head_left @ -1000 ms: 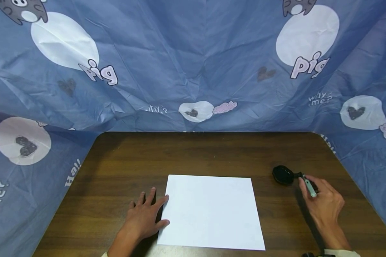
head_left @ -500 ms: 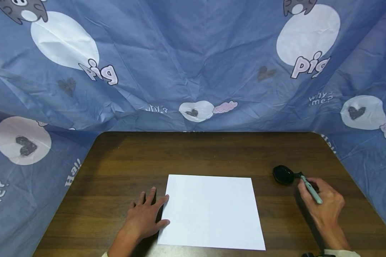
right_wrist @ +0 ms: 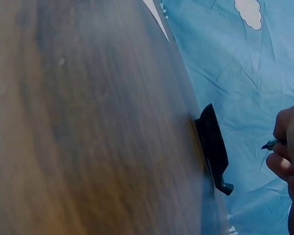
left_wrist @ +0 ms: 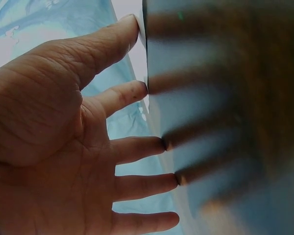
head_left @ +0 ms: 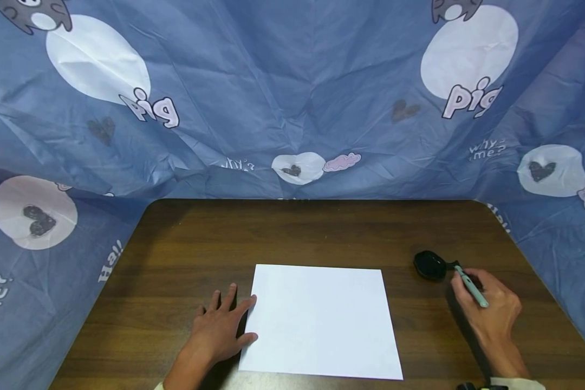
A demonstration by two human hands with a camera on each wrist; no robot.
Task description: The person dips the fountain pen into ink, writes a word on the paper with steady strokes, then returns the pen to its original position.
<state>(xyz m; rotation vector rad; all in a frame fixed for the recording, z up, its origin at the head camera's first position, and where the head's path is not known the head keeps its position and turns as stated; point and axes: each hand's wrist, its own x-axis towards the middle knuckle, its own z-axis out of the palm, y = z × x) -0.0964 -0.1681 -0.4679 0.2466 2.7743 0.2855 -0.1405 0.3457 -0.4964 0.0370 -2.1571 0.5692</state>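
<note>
Pinched in my right hand is a slim pale green pen; its dark pointed tip shows in the right wrist view. Just left of that hand, a small black shallow dish with a short stem sits on the table. In the right wrist view a gap separates the pen from the dish. My left hand lies with fingers spread, its thumb and forefinger touching the left edge of a blank white sheet of paper. Those spread fingers also appear in the left wrist view, fingertips on the table.
A dark brown wooden table with rounded far corners carries everything. Blue printed fabric hangs behind it and along both sides.
The pen has tilted in my right hand, its rear end dropping toward the palm so more of the barrel shows. My left hand, the paper and the dish stay in place.
</note>
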